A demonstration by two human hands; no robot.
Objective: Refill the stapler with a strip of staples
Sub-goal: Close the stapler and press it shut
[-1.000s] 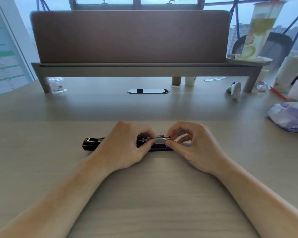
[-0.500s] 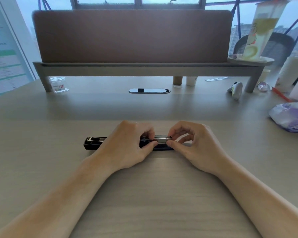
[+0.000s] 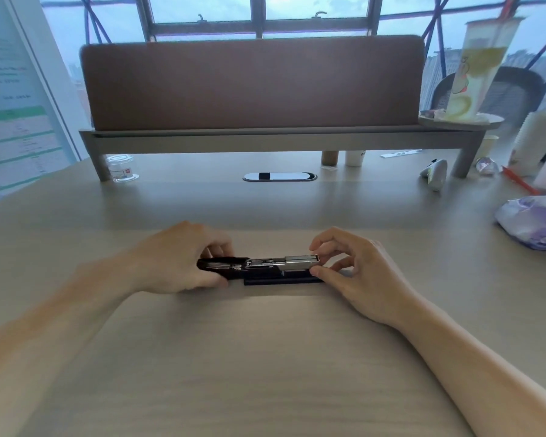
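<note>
The stapler (image 3: 284,264) lies lengthwise on the wooden desk (image 3: 265,357), straight in front of me. Its silver metal magazine is exposed above the dark base (image 3: 281,281). The black top cover (image 3: 224,265) is swung back to the left. My left hand (image 3: 180,260) is wrapped around that cover, with the thumb in front and the fingers behind. My right hand (image 3: 360,272) pinches the right end of the stapler, thumb against the base and fingers over the magazine tip. No loose strip of staples shows anywhere.
A grey shelf riser (image 3: 278,137) with a brown panel crosses the back of the desk. Under it stand a small clear jar (image 3: 120,168) and two cups. A white device (image 3: 435,175), a purple-white packet (image 3: 536,222) and a tall drink cup (image 3: 476,67) sit at the right.
My left hand has slid left off the magazine onto the black cover, which now sits shorter and raised. The silver magazine is now uncovered. My right hand stays at the right end.
</note>
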